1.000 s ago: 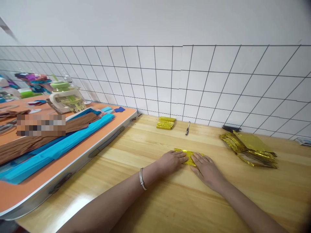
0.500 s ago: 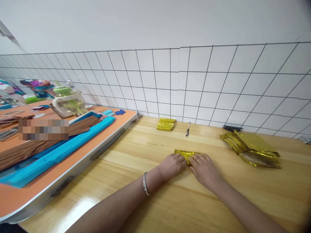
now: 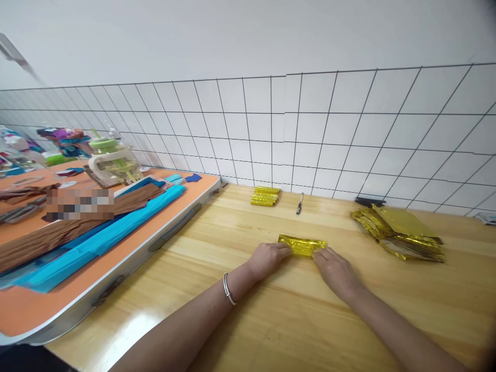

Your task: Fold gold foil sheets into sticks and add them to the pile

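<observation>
On the wooden table, a strip of folded gold foil paper point(image 3: 302, 246) lies crosswise in front of me. My left hand point(image 3: 268, 258) pinches its left end, fingers bent together over the near edge. At the right end, my right hand point(image 3: 334, 264) has its fingers closed on the near corner. The thumbs are mostly hidden. Farther back lies a small row of rolled gold foil pieces point(image 3: 265, 196), with a pen point(image 3: 299, 203) to its right. To the right, a loose pile of gold foil sheets point(image 3: 403, 232) spreads out.
A black object point(image 3: 370, 201) lies behind the foil pile, by the white wall with its black grid point(image 3: 259, 126). On the left, an orange-topped table point(image 3: 155, 263) bears blue point(image 3: 116, 240) and brown wrapping material point(image 3: 34, 243) and a green-lidded jug point(image 3: 116, 160).
My hands have moved apart, from the middle of the foil strip towards its two ends, so more of its gold surface shows. The view has shifted slightly.
</observation>
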### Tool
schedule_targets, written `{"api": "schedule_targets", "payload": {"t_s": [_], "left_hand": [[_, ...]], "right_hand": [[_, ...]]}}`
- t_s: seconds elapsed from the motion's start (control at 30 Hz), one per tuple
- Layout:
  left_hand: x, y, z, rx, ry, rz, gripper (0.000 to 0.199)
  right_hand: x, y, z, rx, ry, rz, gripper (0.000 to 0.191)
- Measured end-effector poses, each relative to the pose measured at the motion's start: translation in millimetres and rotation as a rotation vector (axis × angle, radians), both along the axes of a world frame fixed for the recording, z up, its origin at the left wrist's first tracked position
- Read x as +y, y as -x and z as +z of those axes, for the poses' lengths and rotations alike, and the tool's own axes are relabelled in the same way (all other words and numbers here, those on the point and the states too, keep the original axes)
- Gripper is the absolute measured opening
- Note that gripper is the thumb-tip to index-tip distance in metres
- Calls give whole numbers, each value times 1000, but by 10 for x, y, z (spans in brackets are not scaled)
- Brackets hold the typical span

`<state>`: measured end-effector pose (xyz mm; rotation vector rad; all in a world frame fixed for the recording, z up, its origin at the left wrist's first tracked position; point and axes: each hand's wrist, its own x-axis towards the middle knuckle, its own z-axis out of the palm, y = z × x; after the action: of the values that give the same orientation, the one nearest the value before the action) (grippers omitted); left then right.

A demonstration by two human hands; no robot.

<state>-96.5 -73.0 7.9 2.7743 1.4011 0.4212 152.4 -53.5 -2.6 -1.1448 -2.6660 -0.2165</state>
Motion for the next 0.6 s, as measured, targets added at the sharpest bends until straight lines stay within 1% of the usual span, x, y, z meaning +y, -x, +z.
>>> {"api": "schedule_targets", "payload": {"t_s": [0.17, 0.4, 0.6], "left_hand": [[-10, -10, 4, 33, -29, 0, 26], [-26, -18, 33, 87, -93, 0, 21], [4, 56, -6, 82, -99, 32, 23]], "right_hand": [[-13, -43, -18, 7, -10, -11, 35], [-32, -23, 20, 15, -34, -28, 31], [-35, -160, 43, 4, -17, -28, 31]]}}
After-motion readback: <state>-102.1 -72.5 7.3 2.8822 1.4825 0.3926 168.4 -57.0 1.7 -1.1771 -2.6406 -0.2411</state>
